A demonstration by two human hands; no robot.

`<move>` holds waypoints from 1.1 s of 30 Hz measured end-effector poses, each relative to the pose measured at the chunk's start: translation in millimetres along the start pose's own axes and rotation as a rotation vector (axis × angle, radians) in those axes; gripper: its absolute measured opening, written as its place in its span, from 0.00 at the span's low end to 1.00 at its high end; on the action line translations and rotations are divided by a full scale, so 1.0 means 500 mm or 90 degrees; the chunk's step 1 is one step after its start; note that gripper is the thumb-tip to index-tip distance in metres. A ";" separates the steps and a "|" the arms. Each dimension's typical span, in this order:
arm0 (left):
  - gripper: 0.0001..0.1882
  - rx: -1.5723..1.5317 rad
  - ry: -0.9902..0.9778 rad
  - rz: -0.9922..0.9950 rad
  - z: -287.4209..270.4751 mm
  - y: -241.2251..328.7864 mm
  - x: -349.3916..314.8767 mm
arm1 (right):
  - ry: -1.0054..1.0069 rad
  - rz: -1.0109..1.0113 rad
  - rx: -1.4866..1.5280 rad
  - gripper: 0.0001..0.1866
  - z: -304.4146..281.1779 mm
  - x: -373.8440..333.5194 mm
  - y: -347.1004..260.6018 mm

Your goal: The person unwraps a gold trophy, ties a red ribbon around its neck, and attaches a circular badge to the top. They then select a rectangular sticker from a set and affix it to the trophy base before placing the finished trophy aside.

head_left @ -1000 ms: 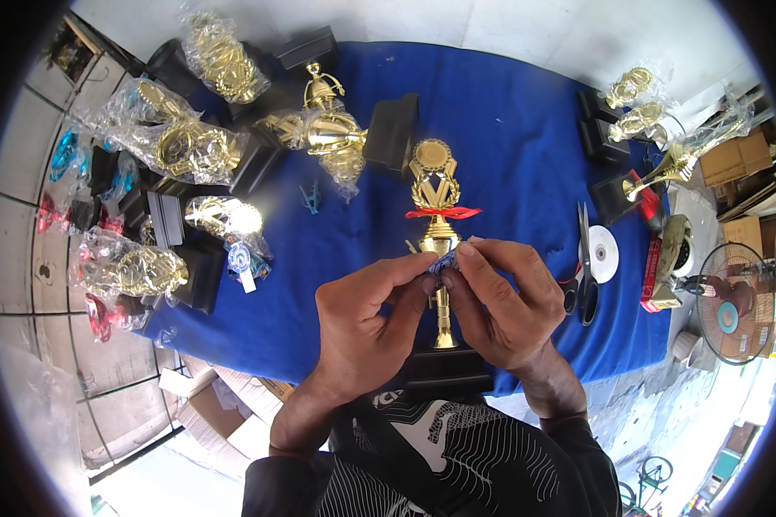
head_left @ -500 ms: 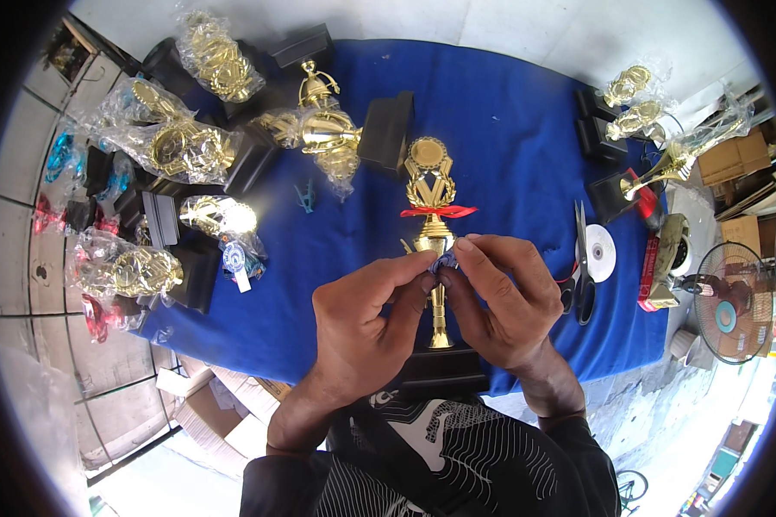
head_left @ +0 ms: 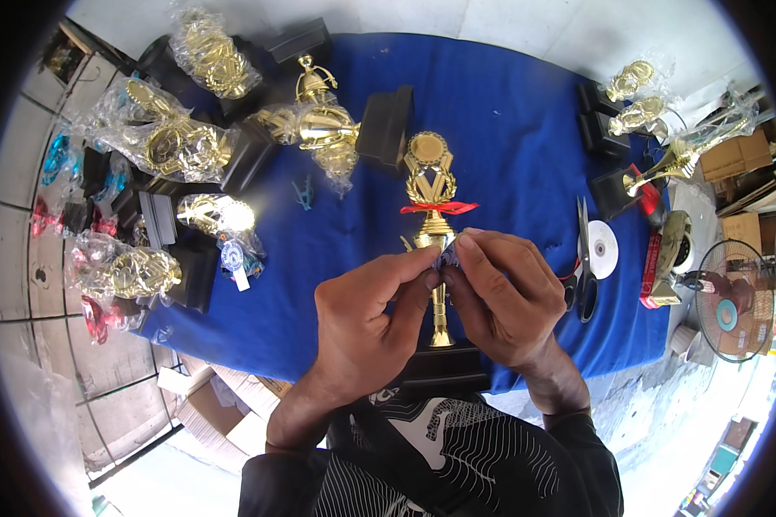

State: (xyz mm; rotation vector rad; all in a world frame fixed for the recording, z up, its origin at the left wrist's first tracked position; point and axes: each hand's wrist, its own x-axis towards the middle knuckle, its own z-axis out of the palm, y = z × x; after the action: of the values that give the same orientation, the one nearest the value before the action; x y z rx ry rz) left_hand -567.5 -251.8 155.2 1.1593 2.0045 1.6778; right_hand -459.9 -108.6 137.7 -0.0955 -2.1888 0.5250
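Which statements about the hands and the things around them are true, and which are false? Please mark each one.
1. The left hand and right hand pinch a small bluish piece. True.
2. The scissors lie left of the hands. False: the scissors lie to their right.
3. The gold trophy carries a red ribbon. True.
4. The left hand holds the teal clip. False: the teal clip lies on the blue cloth.
5. The fan is right of the blue cloth. True.
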 end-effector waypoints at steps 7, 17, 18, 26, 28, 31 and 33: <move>0.11 0.022 -0.004 0.012 0.000 0.002 0.002 | -0.013 0.003 0.013 0.22 -0.002 0.003 0.004; 0.12 -0.036 0.002 0.005 0.003 0.006 0.002 | 0.023 -0.015 -0.010 0.23 -0.005 -0.007 0.001; 0.12 -0.055 0.008 0.009 0.003 0.007 0.002 | 0.044 -0.043 -0.029 0.23 -0.001 -0.008 0.003; 0.16 -0.063 0.005 0.040 0.003 0.009 -0.004 | 0.081 -0.073 -0.011 0.20 0.014 -0.007 0.005; 0.18 -0.087 0.021 0.041 0.008 0.008 -0.004 | 0.067 -0.060 0.025 0.19 0.015 -0.007 0.002; 0.20 -0.113 0.051 0.027 0.015 0.004 -0.006 | 0.063 -0.071 0.016 0.18 0.015 -0.010 0.002; 0.22 -0.077 0.055 0.046 0.016 0.000 -0.005 | 0.064 -0.077 0.017 0.17 0.016 -0.012 0.004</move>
State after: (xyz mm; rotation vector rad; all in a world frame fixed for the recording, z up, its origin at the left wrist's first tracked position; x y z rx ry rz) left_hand -560.3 -248.1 152.3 1.1474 1.9009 1.8864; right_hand -462.4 -111.0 128.3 0.0243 -2.0745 0.4701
